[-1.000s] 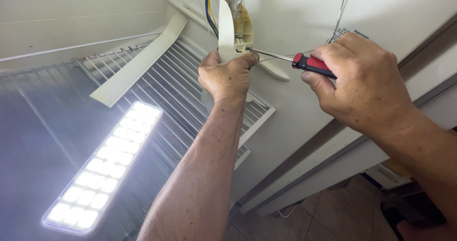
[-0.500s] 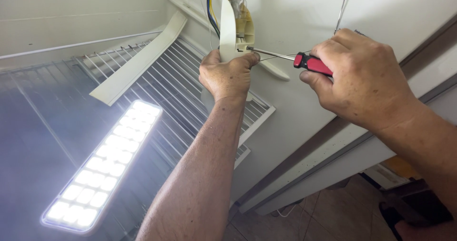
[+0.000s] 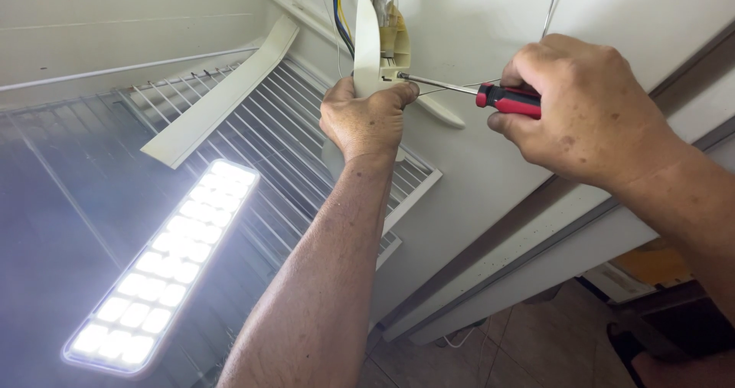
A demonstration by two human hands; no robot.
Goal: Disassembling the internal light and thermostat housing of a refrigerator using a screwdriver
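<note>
Head view shows the left hand wrapped around a cream plastic housing that hangs by wires from the inner wall of an open white cabinet, the thumb and fingers closed tight on its lower half. The right hand is curled into a fist around a screwdriver with a red and black handle, and the thin metal shaft runs leftward until its tip meets the side of the housing just above the left thumb. To do this well, the shaft wants to stay square to the screw and pressed firmly inward so the tip does not slip out, while the left hand holds the loose part steady against the twisting force; the thumb sits very near the tip, so a slip could catch it, and the wires above should not be tugged. Whether the tip is fully seated in a screw head is too small to tell. The housing is narrow and upright, off-white, with a yellowish inner piece and a small clear part at its top, where blue, black and pale wires enter. Behind it lie a wire rack and a loose white strip, and a bright lamp of many small lights glares at lower left.
</note>
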